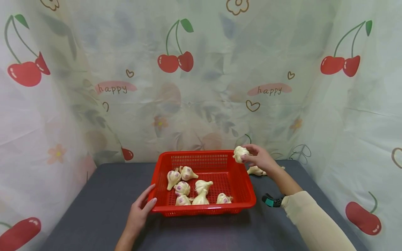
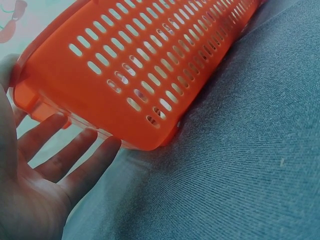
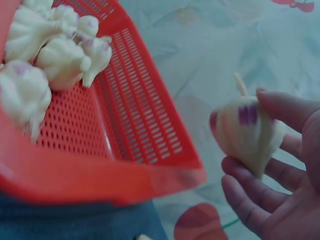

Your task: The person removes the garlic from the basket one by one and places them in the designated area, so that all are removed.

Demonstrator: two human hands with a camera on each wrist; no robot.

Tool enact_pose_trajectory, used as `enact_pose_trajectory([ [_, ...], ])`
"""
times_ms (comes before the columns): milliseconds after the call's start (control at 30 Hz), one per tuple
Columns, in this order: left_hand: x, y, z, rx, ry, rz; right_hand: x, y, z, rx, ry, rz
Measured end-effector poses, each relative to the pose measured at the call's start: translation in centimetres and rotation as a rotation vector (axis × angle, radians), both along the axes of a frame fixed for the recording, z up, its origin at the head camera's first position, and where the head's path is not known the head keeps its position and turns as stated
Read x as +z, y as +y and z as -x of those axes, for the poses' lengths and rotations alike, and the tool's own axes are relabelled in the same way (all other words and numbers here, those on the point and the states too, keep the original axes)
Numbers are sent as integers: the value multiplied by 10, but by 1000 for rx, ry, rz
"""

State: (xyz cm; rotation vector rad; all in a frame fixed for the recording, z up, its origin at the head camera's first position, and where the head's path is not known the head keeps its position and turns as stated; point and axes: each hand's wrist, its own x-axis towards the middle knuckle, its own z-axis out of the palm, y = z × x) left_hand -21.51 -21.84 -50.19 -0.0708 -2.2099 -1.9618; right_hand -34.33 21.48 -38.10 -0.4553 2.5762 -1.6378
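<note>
At the left end of the red plastic basket (image 1: 205, 210), my left hand (image 1: 138, 211) grips the rim. In the left wrist view its thumb is over the rim and its fingers (image 2: 75, 162) lie against the outside wall. My right hand (image 1: 262, 160) holds a garlic bulb (image 1: 240, 154) up at the basket's right back corner. In the right wrist view, thumb and fingers close around that bulb (image 3: 245, 130), its thin stem end pointing up. Several white garlic bulbs with purple patches, one of them a bulb (image 1: 187, 173) at the back, lie inside the basket.
More garlic (image 1: 256, 170) lies on the dark grey table (image 1: 110, 195) right of the basket, partly hidden by my right forearm. A black band with a teal patch (image 1: 272, 201) shows near the right sleeve. Printed curtains (image 1: 204, 104) enclose the table's back and sides.
</note>
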Motion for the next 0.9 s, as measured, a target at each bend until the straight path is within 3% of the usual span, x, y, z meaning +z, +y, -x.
enact_pose_trajectory([
  [167,0,0,0,-2,-1,-8,-10,14,-3,-86,31,41],
  [367,0,0,-1,0,18,-10,-31,28,-6,-130,58,95],
  [700,-1,0,-1,-6,21,-16,-68,45,-8,-236,40,110],
  [900,-1,0,-2,-6,39,-25,-86,47,-10,-311,15,49],
])
